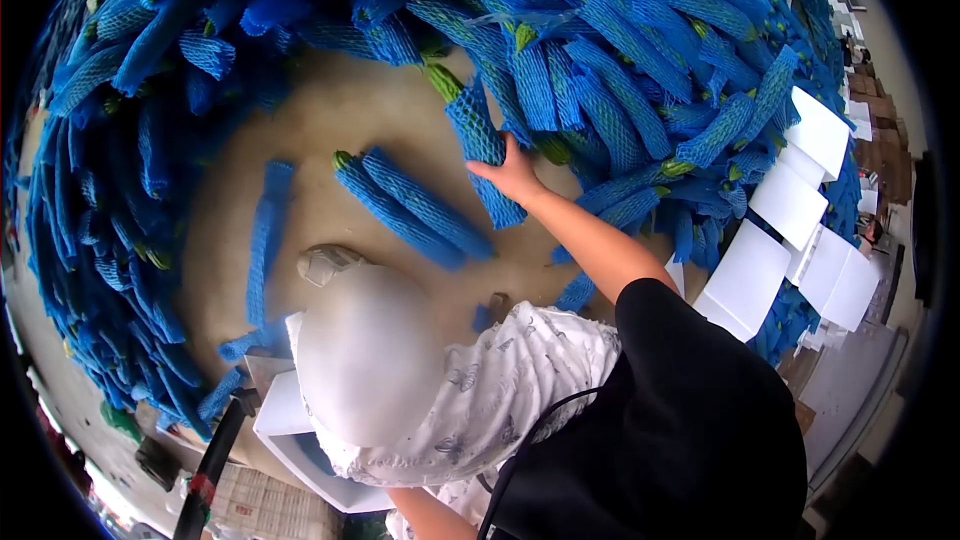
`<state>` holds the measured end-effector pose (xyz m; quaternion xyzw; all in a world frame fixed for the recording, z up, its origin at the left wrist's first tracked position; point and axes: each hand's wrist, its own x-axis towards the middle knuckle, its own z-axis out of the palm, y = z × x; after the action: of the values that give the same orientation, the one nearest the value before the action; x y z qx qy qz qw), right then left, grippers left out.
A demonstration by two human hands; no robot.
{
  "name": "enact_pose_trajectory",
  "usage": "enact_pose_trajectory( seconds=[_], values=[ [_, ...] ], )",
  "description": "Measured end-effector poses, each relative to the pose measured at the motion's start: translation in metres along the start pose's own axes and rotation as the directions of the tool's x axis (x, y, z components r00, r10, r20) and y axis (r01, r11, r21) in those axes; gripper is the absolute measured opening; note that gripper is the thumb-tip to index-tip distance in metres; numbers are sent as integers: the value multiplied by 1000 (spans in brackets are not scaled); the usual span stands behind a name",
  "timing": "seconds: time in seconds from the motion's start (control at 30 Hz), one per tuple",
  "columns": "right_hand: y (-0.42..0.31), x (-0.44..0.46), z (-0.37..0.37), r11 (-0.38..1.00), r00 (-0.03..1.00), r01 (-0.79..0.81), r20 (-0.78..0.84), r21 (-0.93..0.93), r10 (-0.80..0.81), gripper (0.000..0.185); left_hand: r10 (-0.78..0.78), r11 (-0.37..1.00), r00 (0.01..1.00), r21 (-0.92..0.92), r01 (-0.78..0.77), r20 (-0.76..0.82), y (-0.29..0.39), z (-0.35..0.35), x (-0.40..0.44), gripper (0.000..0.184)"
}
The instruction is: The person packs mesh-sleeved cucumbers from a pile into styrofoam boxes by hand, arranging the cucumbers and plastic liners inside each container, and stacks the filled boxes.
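Note:
My right hand is closed around the middle of a long green vegetable in a blue foam net, its bare green end pointing up and left. It is held over the beige floor, beside the heap of netted vegetables. Left of it lie two more netted vegetables, side by side. A thin, flat-looking blue net lies farther left. Of my left arm only the forearm shows at the bottom edge; that hand is hidden behind my raised leg in patterned white trousers.
Netted vegetables pile up in a ring ahead and along the left side. White boxes stand at the right. An open white box sits beside my leg, near a black bar. My shoe rests on the floor.

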<state>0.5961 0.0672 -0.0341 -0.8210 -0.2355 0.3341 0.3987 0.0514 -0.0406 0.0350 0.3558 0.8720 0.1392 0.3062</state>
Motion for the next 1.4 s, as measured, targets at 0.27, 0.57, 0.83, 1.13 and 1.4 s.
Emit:
enact_pose_trajectory(
  seconds=[0.27, 0.57, 0.83, 1.13, 1.4],
  values=[
    [-7, -7, -139, 602, 785, -17, -384, -798, -487, 59, 32, 999, 999, -2, -32, -7, 0, -4, 8, 53],
    [7, -3, -158, 498, 836, -44, -305, -866, -456, 63, 43, 999, 999, -23, -43, -18, -5, -8, 15, 55],
    [1, -9, -158, 667, 828, -97, -431, -739, -357, 66, 55, 998, 998, -19, -56, -19, -5, -13, 21, 57],
    [32, 40, -232, 515, 966, -147, -235, -844, -109, 76, 26, 1000, 999, 10, -26, -26, -4, -16, 19, 59],
    [-81, -41, -177, 866, 918, -252, 390, 432, 72, 46, 55, 998, 999, -10, -55, 0, -8, -25, 9, 61]
  ],
)
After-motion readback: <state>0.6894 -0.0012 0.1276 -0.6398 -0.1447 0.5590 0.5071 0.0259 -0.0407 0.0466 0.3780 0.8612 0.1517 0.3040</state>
